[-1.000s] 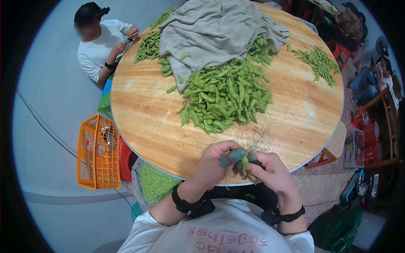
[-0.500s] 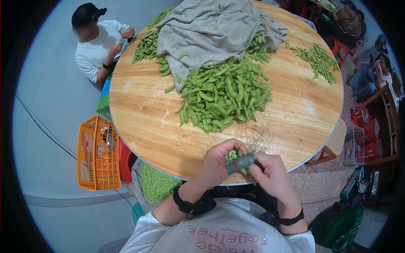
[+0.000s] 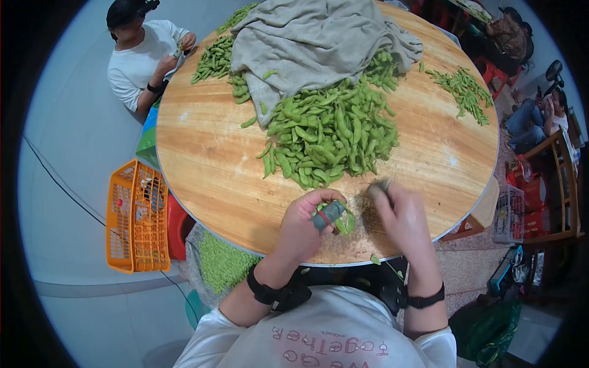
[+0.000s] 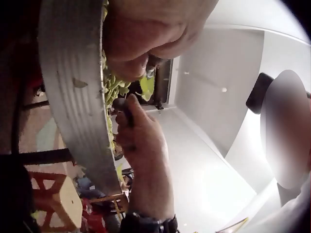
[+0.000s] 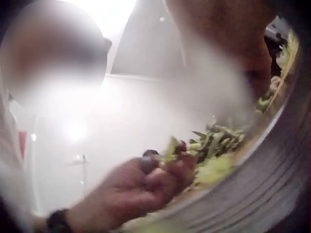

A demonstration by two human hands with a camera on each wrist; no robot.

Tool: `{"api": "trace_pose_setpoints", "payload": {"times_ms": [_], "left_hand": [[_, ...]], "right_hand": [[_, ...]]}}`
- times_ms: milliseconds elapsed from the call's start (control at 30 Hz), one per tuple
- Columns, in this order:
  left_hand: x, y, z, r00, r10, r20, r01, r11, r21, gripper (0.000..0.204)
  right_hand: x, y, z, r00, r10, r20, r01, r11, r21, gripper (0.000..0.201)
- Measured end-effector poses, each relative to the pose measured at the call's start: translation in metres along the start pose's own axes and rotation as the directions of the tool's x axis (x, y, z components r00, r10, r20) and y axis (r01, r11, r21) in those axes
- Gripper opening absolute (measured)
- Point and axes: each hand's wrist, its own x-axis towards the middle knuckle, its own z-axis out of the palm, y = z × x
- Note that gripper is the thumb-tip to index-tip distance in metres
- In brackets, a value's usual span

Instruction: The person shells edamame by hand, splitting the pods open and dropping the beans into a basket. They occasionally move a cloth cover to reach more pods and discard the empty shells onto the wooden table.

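Observation:
In the head view my left hand (image 3: pixel 302 226) pinches a green soybean pod (image 3: pixel 347 222) near the front edge of the round wooden table (image 3: pixel 208 165). A grey-green sleeve (image 3: pixel 329 214) with a red band covers that thumb. The same pod (image 5: pixel 171 148) sticks up from the left fingers in the right wrist view. My right hand (image 3: pixel 404 214), blurred, is apart from it to the right, over the tabletop. Dark covers show on its fingertips (image 4: pixel 127 112) in the left wrist view. Whether it holds anything I cannot tell.
A large heap of soybean pods (image 3: pixel 334 132) lies ahead, partly under a grey cloth (image 3: pixel 307 49). Smaller pods (image 3: pixel 463 95) lie at far right. Shelled beans (image 3: pixel 224 260) sit below the left edge, near an orange crate (image 3: pixel 138 214). Another person (image 3: pixel 144 55) sits at left.
Both hands were together at the pod. The right hand has moved away, right and forward, while the left has shifted slightly left, still holding a pod.

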Motion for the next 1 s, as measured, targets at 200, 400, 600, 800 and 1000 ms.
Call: {"api": "trace_pose_setpoints", "payload": {"times_ms": [200, 400, 600, 800, 1000], "left_hand": [[-0.005, 0.003, 0.006, 1.0, -0.021, -0.02, 0.023, 0.99, 0.138, 0.04], [-0.014, 0.008, 0.013, 0.981, -0.173, 0.089, 0.154, 0.97, 0.188, 0.025], [-0.015, 0.016, 0.026, 0.971, -0.218, 0.094, 0.235, 0.942, -0.242, 0.036], [-0.017, 0.004, 0.019, 0.96, -0.195, 0.199, 0.263, 0.869, -0.42, 0.026], [-0.017, 0.01, 0.019, 0.991, -0.118, 0.064, 0.133, 0.929, -0.346, 0.025]], "right_hand": [[0.024, 0.004, 0.017, 1.0, -0.013, -0.009, 0.008, 0.887, -0.461, 0.015], [-0.009, 0.023, 0.018, 0.997, 0.002, 0.082, -0.035, 0.914, 0.405, 0.012], [-0.033, 0.002, -0.002, 0.802, 0.123, 0.585, -0.592, 0.292, 0.751, 0.015], [-0.042, -0.014, -0.007, 0.773, 0.087, 0.628, -0.613, 0.36, 0.704, 0.016], [-0.048, -0.017, -0.005, 0.788, 0.049, 0.613, -0.583, 0.376, 0.72, 0.018]]}}
